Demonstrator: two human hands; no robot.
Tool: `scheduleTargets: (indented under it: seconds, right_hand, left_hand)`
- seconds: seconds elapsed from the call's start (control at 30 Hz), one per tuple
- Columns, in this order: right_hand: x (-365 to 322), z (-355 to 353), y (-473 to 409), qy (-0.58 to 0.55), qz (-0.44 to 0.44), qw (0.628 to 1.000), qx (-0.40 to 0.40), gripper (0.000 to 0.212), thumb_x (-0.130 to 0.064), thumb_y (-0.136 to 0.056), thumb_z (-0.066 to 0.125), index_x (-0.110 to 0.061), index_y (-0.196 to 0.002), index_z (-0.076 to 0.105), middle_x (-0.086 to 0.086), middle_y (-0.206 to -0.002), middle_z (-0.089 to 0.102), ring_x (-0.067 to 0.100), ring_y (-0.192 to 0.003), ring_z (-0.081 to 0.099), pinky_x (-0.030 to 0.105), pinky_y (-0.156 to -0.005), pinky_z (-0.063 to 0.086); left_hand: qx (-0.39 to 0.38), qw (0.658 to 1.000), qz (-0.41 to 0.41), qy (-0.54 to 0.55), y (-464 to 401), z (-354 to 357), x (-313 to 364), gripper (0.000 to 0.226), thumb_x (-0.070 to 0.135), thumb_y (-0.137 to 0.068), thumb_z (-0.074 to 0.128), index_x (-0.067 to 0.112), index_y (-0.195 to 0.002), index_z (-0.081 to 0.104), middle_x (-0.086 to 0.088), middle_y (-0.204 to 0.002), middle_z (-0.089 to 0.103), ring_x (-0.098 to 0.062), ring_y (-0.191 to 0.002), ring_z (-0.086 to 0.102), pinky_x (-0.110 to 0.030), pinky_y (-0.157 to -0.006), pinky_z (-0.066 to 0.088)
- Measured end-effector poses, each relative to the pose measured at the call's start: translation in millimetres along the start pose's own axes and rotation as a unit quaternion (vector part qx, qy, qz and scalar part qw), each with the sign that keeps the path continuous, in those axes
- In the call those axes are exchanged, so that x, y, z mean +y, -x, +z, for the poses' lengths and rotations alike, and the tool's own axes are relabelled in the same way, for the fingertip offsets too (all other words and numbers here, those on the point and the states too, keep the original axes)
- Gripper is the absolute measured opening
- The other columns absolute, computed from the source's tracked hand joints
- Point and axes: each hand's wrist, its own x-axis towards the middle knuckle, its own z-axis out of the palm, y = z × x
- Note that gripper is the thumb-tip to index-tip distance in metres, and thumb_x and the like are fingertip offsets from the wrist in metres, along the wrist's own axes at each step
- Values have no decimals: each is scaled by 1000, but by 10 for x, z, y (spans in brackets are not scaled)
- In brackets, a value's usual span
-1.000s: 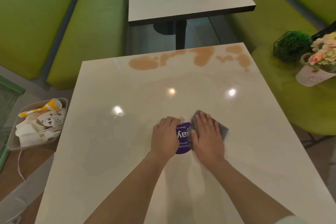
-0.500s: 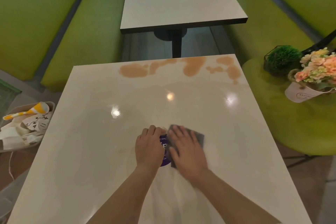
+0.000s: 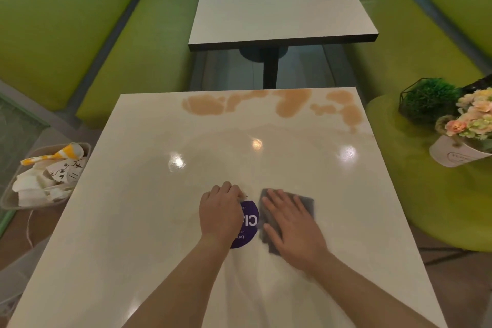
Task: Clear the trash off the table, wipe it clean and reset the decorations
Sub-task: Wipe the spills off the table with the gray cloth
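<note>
A cream table [image 3: 133, 221] fills the middle of the view. My right hand [image 3: 291, 226] lies flat with fingers spread on a grey cloth [image 3: 306, 204], pressing it on the tabletop. My left hand [image 3: 219, 213] rests curled on the left part of a round purple sticker [image 3: 249, 224] with white letters; a thin white scrap shows at its fingertips. Brown spill stains [image 3: 290, 104] run along the table's far edge.
A grey tray [image 3: 10, 202] with crumpled paper trash and a yellow striped item sits low at the left. A flower pot [image 3: 452, 152] and a green ball plant [image 3: 428, 98] stand on a green seat at the right. Another table [image 3: 266, 8] stands beyond, between green benches.
My right hand has slid the cloth to the right, off the purple sticker, which now shows more. My left hand stays on the sticker's left part. The camera has shifted.
</note>
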Motion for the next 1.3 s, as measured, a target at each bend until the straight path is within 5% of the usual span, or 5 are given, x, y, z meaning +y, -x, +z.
scheduleTargets:
  seconds: [0.23,0.43,0.73,0.93,1.3]
  right_hand:
    - [623,-203,-427,21,223,973,47,76,-64,-94,6,-21,-157,5,-1,-164,-1,15,-150,-7,38,-122,-3]
    - [463,-138,-235,-12,56,998,2,60,-51,-101,8,-25,-156,5,-7,-162,-6,9,-150,-8,32,-121,-5]
    - [1563,-489,-791,29,267,960,74,80,-53,-90,-3,-10,-156,15,10,-162,15,25,-150,10,41,-122,7]
    - [1467,-429,-666,25,94,995,18,71,-59,-97,6,-22,-157,8,-4,-164,2,11,-150,-3,38,-123,6]
    - [1712,-450,-1102,48,200,976,76,71,-49,-97,2,-12,-156,13,6,-163,10,20,-151,5,39,-123,6]
  left_hand:
    - [21,999,25,-5,-154,2,72,25,41,-95,47,27,-90,66,11,-75,65,-14,-72,60,-31,-68,46]
    - [-70,996,0,61,-652,27,619,43,51,-101,32,22,-96,64,5,-84,67,-18,-78,61,-35,-73,47]
    - [-125,988,-16,84,-1244,109,952,27,32,-104,34,23,-108,59,2,-96,69,-24,-87,64,-32,-76,41]
    - [-119,987,32,106,-1559,208,1007,30,16,-99,40,28,-120,57,5,-115,61,-19,-112,54,-33,-87,45]
    - [-141,989,-26,44,-2265,345,953,43,15,-102,36,15,-145,40,-3,-151,33,-24,-137,29,-39,-105,38]
